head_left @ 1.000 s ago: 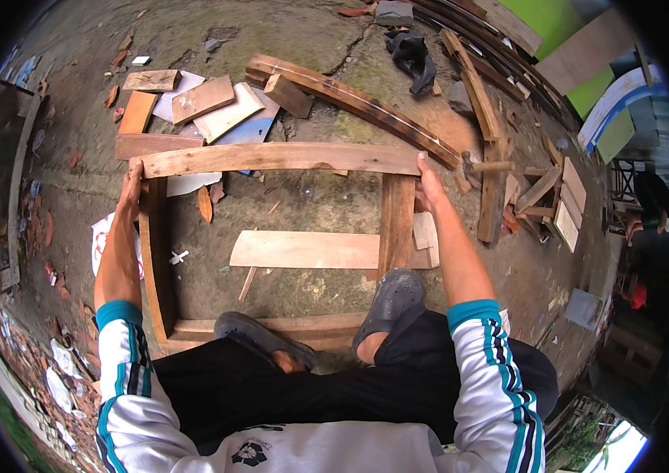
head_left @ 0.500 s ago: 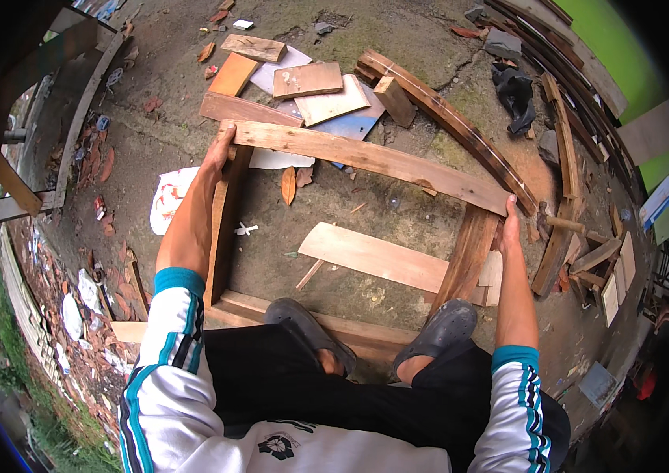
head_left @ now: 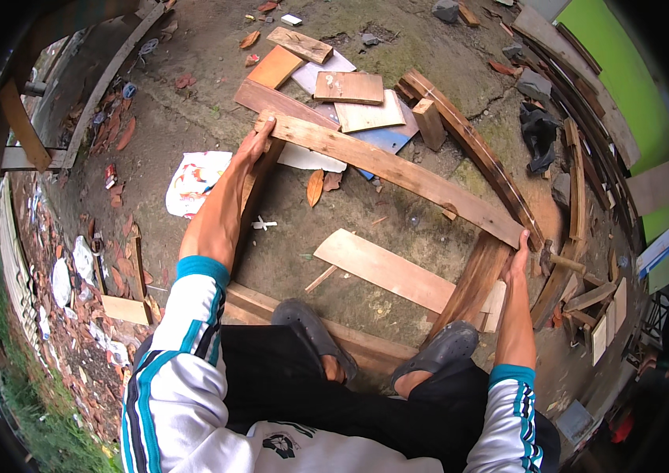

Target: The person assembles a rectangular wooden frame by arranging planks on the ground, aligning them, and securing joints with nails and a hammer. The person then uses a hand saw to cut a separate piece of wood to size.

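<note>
A rectangular wooden frame (head_left: 397,175) stands in front of me, its far board running from upper left to lower right. My left hand (head_left: 257,143) is closed round the frame's far left corner, thumb on top of the board. At the far right corner my right hand (head_left: 516,258) grips the other end, its thumb against the board's end and the other fingers mostly hidden. My feet, in grey clogs (head_left: 301,327), are at the near board. Inside the frame's outline a pale plank (head_left: 386,272) lies on the ground, partly behind the right side board.
Beyond the frame lie several wood offcuts (head_left: 349,87) and a long dark beam (head_left: 472,146). A hammer (head_left: 567,263) lies right of my right hand, near piled scrap wood (head_left: 593,298). A white plastic bag (head_left: 193,185) is at left; a black cloth (head_left: 539,134) lies far right.
The view has turned, so the frame and surroundings appear shifted right and tilted, the right end lower. Both hands keep their hold on the far corners.
</note>
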{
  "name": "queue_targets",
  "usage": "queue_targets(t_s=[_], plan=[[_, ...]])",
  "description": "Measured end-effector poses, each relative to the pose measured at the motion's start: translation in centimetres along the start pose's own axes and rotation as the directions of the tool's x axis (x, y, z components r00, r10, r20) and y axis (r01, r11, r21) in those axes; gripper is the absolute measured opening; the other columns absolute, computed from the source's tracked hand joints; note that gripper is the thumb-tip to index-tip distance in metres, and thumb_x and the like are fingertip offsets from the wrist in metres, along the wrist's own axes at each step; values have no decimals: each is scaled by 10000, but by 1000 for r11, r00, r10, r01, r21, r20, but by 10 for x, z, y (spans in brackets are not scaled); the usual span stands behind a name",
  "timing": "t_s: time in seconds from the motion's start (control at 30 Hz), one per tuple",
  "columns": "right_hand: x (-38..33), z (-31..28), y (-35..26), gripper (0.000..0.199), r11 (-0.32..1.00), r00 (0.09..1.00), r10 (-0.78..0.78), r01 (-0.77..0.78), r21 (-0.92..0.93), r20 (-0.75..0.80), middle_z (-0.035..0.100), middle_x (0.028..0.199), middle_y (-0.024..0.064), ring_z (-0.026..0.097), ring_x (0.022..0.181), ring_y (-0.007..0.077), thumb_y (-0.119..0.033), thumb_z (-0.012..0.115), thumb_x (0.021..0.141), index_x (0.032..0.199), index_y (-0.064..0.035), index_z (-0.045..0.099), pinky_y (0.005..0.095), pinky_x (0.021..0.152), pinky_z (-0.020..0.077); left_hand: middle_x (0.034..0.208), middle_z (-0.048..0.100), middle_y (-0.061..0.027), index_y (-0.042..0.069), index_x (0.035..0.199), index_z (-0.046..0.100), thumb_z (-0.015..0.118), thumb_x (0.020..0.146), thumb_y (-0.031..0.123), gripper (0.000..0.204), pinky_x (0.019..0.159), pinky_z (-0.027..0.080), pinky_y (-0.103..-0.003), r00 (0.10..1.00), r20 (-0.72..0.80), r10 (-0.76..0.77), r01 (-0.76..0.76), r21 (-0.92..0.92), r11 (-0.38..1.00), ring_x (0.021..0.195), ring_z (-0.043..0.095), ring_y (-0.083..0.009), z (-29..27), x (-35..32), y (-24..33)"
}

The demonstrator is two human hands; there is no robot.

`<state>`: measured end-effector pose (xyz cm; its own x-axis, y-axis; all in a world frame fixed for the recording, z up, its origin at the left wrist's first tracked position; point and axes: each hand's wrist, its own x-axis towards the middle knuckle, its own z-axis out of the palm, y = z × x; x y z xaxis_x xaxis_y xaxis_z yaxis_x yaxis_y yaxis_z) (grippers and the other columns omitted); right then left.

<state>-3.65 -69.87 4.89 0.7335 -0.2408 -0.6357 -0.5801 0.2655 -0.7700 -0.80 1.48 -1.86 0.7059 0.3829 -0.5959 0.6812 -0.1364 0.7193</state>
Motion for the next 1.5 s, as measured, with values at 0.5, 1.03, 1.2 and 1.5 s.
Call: queue_targets(t_s=[0.5,1.03,1.2,1.5], plan=[[-8,14,-20,842,975,991,7,-37,-218,-137,390,1556,215,409,1407,385,-537,631,943,1530,-5,345,497,1152,350,1551,401,-254,-23,1546,343,567,821,810,1127,1190,263,-462,996,-4,-85,85,-59,995,1446,366,-366,-7,9,-13],[-54,212,8,676,-201,739,-233,599,-775,632,430,1568,136,338,1477,359,-409,698,909,1529,-314,444,643,1205,150,1465,472,-329,-110,1518,290,601,743,836,1261,1156,355,-454,972,-236,11,60,292,954,1367,472,-448,19,-22,38],[-55,222,3,687,-199,756,-175,600,-775,630,426,1571,136,340,1478,357,-426,705,899,1527,-333,441,653,1200,160,1473,476,-291,-21,1519,337,643,774,765,1125,1156,339,-506,955,-297,-19,144,406,902,1383,452,-427,5,-33,52],[-59,229,-3,704,-251,789,-149,553,-794,596,441,1559,132,372,1460,338,-452,705,893,1531,-352,426,663,1192,177,1559,395,-199,73,1472,454,669,837,624,868,1183,229,-597,778,-21,628,-354,811,466,1480,307,-375,106,-82,99]])
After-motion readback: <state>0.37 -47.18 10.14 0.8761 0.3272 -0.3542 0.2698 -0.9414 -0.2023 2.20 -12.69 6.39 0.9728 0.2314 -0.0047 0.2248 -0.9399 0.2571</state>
